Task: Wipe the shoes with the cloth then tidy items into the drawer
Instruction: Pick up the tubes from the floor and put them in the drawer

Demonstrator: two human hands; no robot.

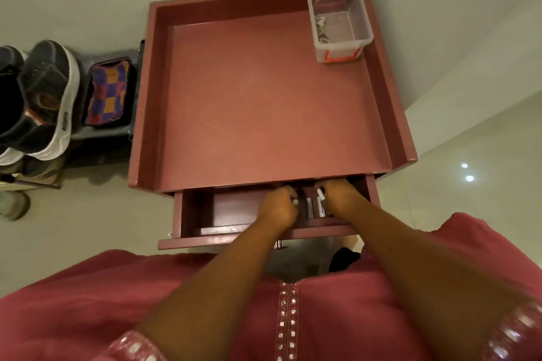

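Hands both reach fwd and down into the open drawer at the front of the red bench, forearms stretched out from the body and converging toward the drawer's right half. Left hand is knuckles-up, fingers curled under and pinching a small pale item at its fingertips; what the item is can't be told. Right hand is also palm-down, fingers bent down into the drawer's back right part, w/ a white marker touching its inner edge; whether it actually grips the marker or anything else can't be told.

Marker lies w/ its long axis running front-to-back in the drawer, its white end toward the back. Just left of it, a grey stick-like item lies parallel, same front-to-back axis. Both sit in the gap between the two hands, left hand just beside the grey one, right hand against the marker.

Drawer is pulled out toward the person, its front panel nearest the body, left half showing bare red floor.

Shoes stand well apart to the left on a dark rack, toes pointing away from the camera, dark uppers w/ white soles. Checked cloth, purple/orange/red, lies folded in a black tray just right of the shoes, btwn them and the bench side.

Clear plastic box w/ an orange latch sits at the bench top's far right corner, a few small items inside.
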